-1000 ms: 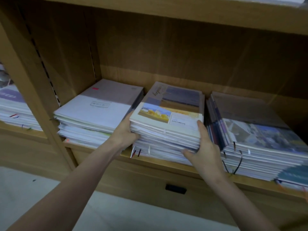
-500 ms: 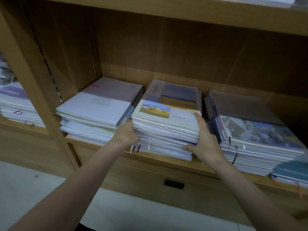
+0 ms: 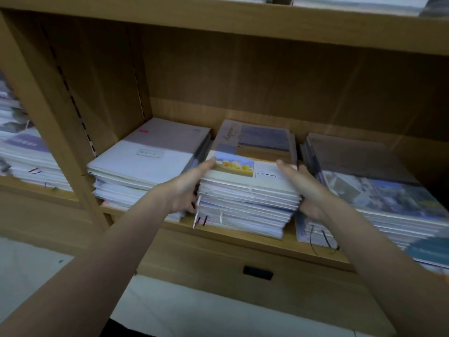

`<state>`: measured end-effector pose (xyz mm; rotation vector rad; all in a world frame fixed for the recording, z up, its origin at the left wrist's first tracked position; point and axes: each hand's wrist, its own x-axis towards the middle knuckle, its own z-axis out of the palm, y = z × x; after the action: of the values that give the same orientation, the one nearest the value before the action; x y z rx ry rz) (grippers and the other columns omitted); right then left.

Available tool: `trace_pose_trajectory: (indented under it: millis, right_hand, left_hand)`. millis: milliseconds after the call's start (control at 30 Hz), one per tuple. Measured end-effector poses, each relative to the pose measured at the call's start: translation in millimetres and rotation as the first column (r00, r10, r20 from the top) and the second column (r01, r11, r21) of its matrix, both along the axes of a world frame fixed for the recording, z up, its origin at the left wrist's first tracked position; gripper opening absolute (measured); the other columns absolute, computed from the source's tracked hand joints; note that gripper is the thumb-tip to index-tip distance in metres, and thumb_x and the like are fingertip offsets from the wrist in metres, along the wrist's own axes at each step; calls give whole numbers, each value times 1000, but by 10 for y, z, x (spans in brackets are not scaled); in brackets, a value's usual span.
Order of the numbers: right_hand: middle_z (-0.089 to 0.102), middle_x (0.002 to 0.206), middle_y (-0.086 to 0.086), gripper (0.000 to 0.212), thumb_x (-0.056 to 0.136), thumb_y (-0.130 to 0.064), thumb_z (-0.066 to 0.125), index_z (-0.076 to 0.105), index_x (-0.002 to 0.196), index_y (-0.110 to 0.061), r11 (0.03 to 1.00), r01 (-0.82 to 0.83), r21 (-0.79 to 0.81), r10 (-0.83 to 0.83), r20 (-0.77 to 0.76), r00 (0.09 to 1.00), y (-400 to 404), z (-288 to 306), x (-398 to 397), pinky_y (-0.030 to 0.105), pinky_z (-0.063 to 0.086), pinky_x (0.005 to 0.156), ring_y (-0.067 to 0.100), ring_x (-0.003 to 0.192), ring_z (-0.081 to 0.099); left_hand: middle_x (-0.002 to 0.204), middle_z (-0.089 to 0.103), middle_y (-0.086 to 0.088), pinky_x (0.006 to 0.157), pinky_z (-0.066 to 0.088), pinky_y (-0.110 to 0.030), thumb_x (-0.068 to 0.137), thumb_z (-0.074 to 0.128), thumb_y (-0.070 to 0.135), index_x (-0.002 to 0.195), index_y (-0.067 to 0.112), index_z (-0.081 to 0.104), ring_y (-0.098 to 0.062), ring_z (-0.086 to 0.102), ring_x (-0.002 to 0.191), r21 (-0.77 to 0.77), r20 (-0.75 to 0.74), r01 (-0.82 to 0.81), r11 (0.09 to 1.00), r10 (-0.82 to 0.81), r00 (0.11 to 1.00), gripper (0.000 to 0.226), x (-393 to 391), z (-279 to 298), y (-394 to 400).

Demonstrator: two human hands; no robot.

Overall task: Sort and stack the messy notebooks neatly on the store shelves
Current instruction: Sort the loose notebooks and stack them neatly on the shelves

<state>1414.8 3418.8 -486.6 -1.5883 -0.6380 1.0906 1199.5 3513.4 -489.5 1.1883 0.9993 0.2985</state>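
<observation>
Head view: the middle stack of notebooks (image 3: 247, 203) is seen standing on the wooden shelf (image 3: 262, 242), between a left stack (image 3: 145, 166) and a right stack (image 3: 379, 198), and is bracketed on both sides by the hands. The left hand (image 3: 187, 188) is laid against the stack's left side, fingers extended along the upper notebooks. The right hand (image 3: 303, 188) is laid against the right side, wedged between the middle and right stacks, fingers likewise extended to the top cover. Neither hand is curled round anything; the stack is pressed between flat palms. The top cover (image 3: 245, 170), printed with a yellow landscape picture, is marked "NICETIMEING". Script lettering is noted on the cover behind (image 3: 252, 139) but cannot be read. A pink tag (image 3: 143, 131) is seen on the left stack's top notebook.
</observation>
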Motion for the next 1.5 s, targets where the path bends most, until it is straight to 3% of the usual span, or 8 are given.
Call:
trace_pose_trajectory:
  millis: [167,467,633,733,833,1033,1233,1500]
  right_hand:
    - [56,126,7,83,83,-28,71,21,147,-15,1000,2,-8,-1,84,996,180,-71,41,35,52,79,24,102,61]
    - [30,150,-10,89,88,-37,62,0,151,-29,990,-47,133,19,202,979,-151,-65,-108,39,29,113,18,136,33]
    - [15,153,-19,91,85,-40,62,-2,149,-34,973,-205,107,68,715,696,-620,-345,-415,26,25,111,0,136,17]
    - [-3,159,-10,96,85,-27,68,-5,144,-44,974,-225,39,89,843,531,-569,-393,-338,30,28,109,8,139,18]
    - [7,160,-4,87,84,-23,69,12,146,-42,973,-232,-17,121,888,443,-502,-362,-239,34,34,106,18,136,33]
    - [7,160,-1,87,82,-20,72,17,146,-40,972,-226,-63,154,899,410,-473,-371,-183,36,35,106,23,133,39]
    - [27,155,4,80,78,-24,74,29,143,-37,970,-241,23,73,921,382,-428,-351,-110,36,43,101,20,104,59]
    - [18,158,0,85,84,-21,70,16,148,-35,988,-147,40,28,900,434,-521,-488,-315,34,40,101,24,125,49]
  left_hand:
    - [119,62,-3,106,33,-49,89,47,57,111,28,57,-23,55,111,93,8,-84,992,84,996,38,64,-130,24]
    - [121,62,-3,102,40,-51,78,53,69,126,22,53,-23,56,114,146,61,-127,981,119,991,67,8,-166,-26]
    - [134,54,6,104,41,-35,80,67,49,141,21,36,-11,52,122,553,134,-78,829,4,991,73,-230,-703,-320]
    - [122,59,-19,90,47,-43,93,50,11,145,12,29,-26,62,99,719,44,-90,689,84,995,56,-224,-912,-237]
    - [122,61,-13,93,44,-33,93,47,-5,139,4,39,-26,59,112,756,1,-102,647,154,988,48,-216,-890,-130]
    - [115,56,1,92,40,-15,89,52,-10,130,1,47,-13,54,111,727,-33,33,686,-12,999,43,-248,-716,20]
    - [102,63,3,78,43,0,88,54,-8,114,3,62,-10,60,100,833,-63,16,554,66,996,29,-266,-732,36]
    - [92,68,-13,63,35,-17,93,49,0,113,0,60,-26,62,84,871,-149,1,492,260,954,23,-187,-779,-111]
